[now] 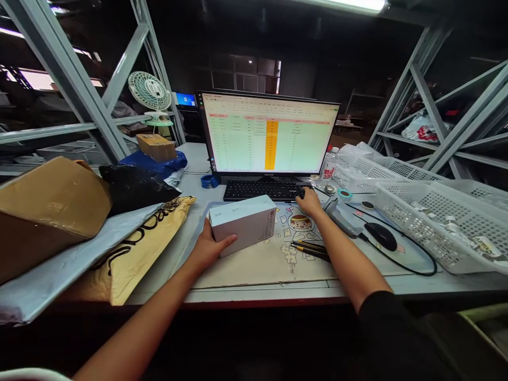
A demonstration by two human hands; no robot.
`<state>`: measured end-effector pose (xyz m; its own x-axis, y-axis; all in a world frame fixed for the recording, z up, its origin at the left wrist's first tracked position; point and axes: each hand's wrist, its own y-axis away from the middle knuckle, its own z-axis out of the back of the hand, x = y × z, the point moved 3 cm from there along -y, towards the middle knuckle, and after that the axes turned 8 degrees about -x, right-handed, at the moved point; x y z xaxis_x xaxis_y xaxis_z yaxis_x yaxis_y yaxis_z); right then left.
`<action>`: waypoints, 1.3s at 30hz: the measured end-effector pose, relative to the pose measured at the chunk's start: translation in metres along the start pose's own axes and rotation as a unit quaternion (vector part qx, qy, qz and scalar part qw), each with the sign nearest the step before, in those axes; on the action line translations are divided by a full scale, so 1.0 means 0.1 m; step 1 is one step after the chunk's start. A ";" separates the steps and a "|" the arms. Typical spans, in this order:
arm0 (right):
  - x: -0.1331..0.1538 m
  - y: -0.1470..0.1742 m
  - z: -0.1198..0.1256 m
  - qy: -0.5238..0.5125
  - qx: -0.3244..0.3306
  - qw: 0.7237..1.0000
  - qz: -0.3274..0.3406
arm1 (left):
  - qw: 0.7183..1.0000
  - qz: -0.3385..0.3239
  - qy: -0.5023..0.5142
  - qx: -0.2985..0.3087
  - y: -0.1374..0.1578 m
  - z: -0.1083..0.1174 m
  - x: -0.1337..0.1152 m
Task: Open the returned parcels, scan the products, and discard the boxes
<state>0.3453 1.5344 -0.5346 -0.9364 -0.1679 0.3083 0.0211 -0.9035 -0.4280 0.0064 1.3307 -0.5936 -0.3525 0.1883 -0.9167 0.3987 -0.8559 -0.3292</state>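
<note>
My left hand (211, 244) grips the near left end of a white cardboard box (248, 227), thumb across its front face and the other fingers mostly hidden behind it. The box stands on its long edge on the desk mat, with small print at its right end. At the right end of the black keyboard (257, 190), my right hand (309, 202) rests with its fingers over the keys, holding nothing. Behind the keyboard a monitor (272, 137) displays a spreadsheet with an orange column. Beside my right forearm lie a grey handheld scanner (342, 218) and some yellow-and-black pens or cutters (311, 248).
Parcels, among them a brown carton (51, 206) and a yellow mailer bag (148, 243), crowd the left side. White plastic baskets (428, 211) line the right. A black mouse (380, 236), a looping cable, a blue tape roll (209, 181) and a bottle (328, 166) also occupy the desk.
</note>
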 end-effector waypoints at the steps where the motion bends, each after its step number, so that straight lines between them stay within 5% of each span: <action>1: 0.06 0.02 -0.12 0.000 0.008 1.000 0.003 | 1.000 0.003 -0.001 -0.001 0.01 0.00 -0.02; 5: 0.14 0.10 -0.41 -0.001 0.023 0.999 0.029 | 1.000 0.006 -0.009 0.000 0.03 0.01 -0.06; 12: 0.01 0.05 -0.56 0.026 0.109 0.993 0.043 | 1.000 0.018 -0.013 0.005 0.02 0.02 0.02; 16: 0.03 0.03 -0.52 0.006 0.087 0.996 0.032 | 1.000 0.008 -0.018 0.003 0.01 0.03 0.01; 19: 0.16 0.03 -0.32 -0.101 0.015 0.994 0.051 | 1.000 -0.001 -0.017 0.004 0.01 0.04 -0.03; 22: 0.45 0.13 -0.02 -0.288 0.017 0.945 0.152 | 1.000 0.009 -0.004 0.023 0.02 0.03 -0.06; 26: 0.89 0.52 0.41 -0.353 0.167 0.865 0.315 | 0.998 -0.061 0.001 0.023 0.04 0.05 -0.10; 29: 1.09 0.84 0.69 -0.232 0.207 0.883 0.352 | 0.993 -0.104 -0.034 0.039 0.05 0.06 -0.08; 34: 1.14 1.18 0.94 -0.021 0.147 0.922 0.357 | 0.990 -0.126 -0.060 0.022 0.00 0.07 -0.07; 39: 0.78 1.36 0.97 -0.056 0.116 0.943 0.306 | 0.985 -0.163 -0.010 0.058 0.05 0.09 -0.12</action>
<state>0.3086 1.3607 -0.4864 -0.6820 -0.7143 0.1568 0.6334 -0.6841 -0.3616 0.0047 1.3200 -0.5824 -0.4622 0.4542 -0.7616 0.1629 -0.8007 -0.5764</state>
